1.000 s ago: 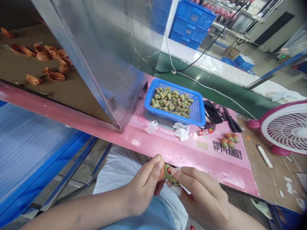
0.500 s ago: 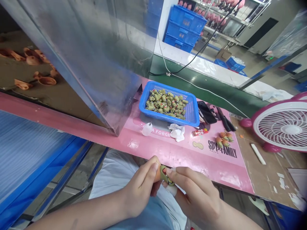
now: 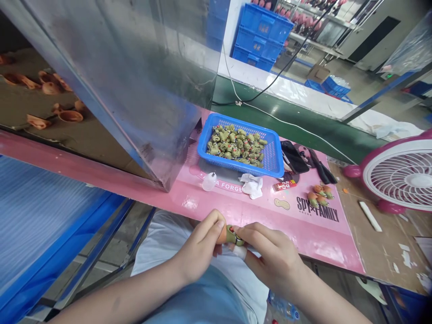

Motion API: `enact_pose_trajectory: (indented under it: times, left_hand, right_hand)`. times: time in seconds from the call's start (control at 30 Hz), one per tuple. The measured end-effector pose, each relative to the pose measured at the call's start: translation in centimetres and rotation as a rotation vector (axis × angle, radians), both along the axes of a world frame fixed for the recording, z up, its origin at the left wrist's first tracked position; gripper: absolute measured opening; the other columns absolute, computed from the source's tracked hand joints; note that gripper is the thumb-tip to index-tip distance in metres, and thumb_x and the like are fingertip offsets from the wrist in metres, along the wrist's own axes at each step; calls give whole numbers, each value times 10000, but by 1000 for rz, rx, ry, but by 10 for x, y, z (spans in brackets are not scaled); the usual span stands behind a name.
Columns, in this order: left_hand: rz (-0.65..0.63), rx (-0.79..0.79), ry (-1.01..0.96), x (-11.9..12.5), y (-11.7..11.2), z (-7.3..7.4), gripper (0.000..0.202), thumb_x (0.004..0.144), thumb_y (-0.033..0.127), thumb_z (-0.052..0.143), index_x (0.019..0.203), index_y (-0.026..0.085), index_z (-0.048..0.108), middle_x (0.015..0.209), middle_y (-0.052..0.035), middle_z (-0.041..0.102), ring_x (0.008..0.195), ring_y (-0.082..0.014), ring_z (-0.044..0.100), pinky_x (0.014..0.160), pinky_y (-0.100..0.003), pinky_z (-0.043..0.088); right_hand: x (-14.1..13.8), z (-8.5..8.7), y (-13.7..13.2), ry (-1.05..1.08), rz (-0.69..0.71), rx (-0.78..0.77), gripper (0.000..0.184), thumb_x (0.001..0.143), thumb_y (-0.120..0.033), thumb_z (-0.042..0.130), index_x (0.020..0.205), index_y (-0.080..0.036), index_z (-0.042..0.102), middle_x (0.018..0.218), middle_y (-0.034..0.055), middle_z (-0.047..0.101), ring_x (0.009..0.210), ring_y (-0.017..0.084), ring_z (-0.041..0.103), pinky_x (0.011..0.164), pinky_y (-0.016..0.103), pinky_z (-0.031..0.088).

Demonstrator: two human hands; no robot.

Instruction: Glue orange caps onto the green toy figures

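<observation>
While the left hand (image 3: 200,248) has the orange end of a small orange-and-green piece (image 3: 231,235) in its grip, the right hand (image 3: 275,252) pinches the green end. The piece is held on the near side of the blue basket (image 3: 276,173), by the edge of the worktop (image 3: 384,252). Its two colours already sit together, so it looks well along, though both hands hide part of it. The orange-and-green cluster (image 3: 320,195) right of the basket seems finished; the many green pieces (image 3: 236,145) inside the basket look left to work on. Right of the basket, the pink mat (image 3: 189,200) reads "SPY×FAMILY"; just in front of it, "A FORGE" shows. I cannot read the red packet (image 3: 285,185) near the basket's right corner, or the blue crates (image 3: 263,33) beyond it.
</observation>
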State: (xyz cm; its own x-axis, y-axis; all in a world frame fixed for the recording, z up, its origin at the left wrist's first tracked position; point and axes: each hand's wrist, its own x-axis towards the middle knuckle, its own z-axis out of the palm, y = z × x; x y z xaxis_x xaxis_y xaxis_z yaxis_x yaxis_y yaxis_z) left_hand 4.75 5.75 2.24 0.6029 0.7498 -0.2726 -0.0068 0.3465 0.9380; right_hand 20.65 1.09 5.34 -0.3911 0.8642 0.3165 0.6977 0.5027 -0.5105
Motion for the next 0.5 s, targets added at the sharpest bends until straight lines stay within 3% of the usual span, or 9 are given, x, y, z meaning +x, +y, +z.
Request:
enact_pose_trajectory:
  times: [0.07,0.13,0.27,0.33,0.5]
  left_hand:
    - [95,70,-11,-3,5,-1,258,897,360,313,775,189,462,682,23,455,635,-126,437,603,-245,367]
    - [186,149,-43,-7,7,-1,259,899,353,313,807,188,490,753,8,484,695,-131,457,641,-245,376]
    - [142,166,-88,-12,1,-1,202,878,340,386,820,186,504,785,1,525,667,-120,459,603,-232,387]
    - [103,119,-72,-11,-1,0,160,860,324,437,830,184,507,763,4,544,645,-115,459,579,-228,387]
    - [85,24,-82,-7,0,4,134,831,281,499,761,167,504,725,7,575,600,-98,452,547,-217,373]
  right_hand:
    - [1,-1,3,104,-38,-108,180,791,-111,530,968,-146,542,719,45,587,591,138,564,502,236,459]
    - [0,-3,6,311,-153,-326,115,765,-182,602,873,-162,568,638,7,587,521,113,560,474,207,448]
    - [-1,-12,14,833,-345,-764,219,710,-320,670,687,-161,521,526,-32,564,367,74,503,352,161,381]
    - [-1,-20,16,957,-337,-820,276,732,-377,641,661,-159,489,509,-34,561,317,51,454,320,145,330]
    - [1,-30,14,990,-291,-806,310,806,-410,546,645,-168,441,471,-53,524,291,24,385,311,127,274]
